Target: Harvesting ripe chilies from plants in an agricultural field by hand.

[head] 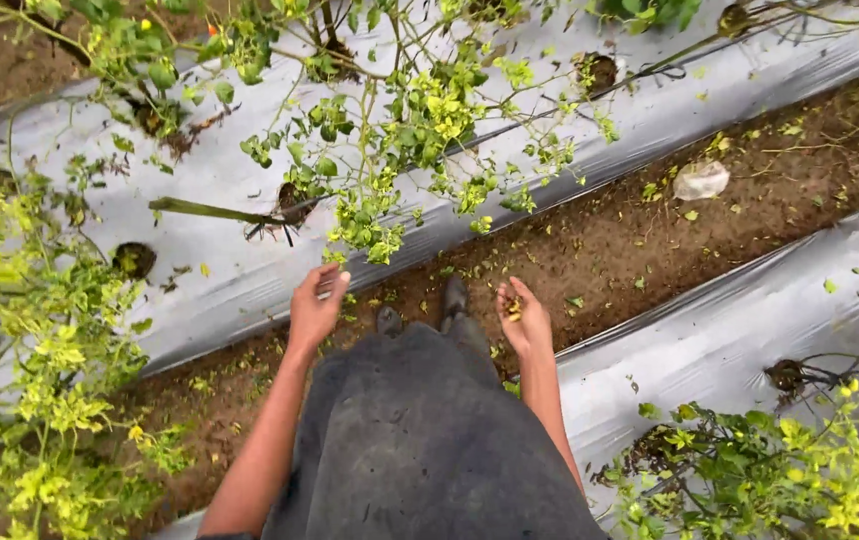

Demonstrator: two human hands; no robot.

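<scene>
Seen from above, a person stands in a brown soil furrow (650, 240) that runs from lower left to upper right between two beds covered in shiny grey plastic mulch sheeting (220, 270). The left hand (316, 308), at centre frame, is cupped with fingers curled; whether it grips anything I cannot tell, though it sits just below the drooping tips of a leafy yellow-green chilli-like plant (400, 130) that leans out from the upper bed. The right hand (524, 318), just right of centre, is loosely open, palm up, cradling a few small yellowish-brown plant bits (515, 306). Two dark shoes (455, 297) show between the hands, above a dark grey skirt or apron (420, 430).

A crumpled whitish scrap of plastic (701, 180) lies in the furrow at upper right. More yellow-green foliage (30, 330) crowds the left edge, and another plant (770, 470) fills the lower right corner.

As a judgement: the bits rest loose on an open palm, so a tilt of the wrist could spill them into the soil. The thin stems overhanging the furrow look easy to snap if tugged, and the slick sheeting beside the feet could be torn or slipped on by a misplaced step.
</scene>
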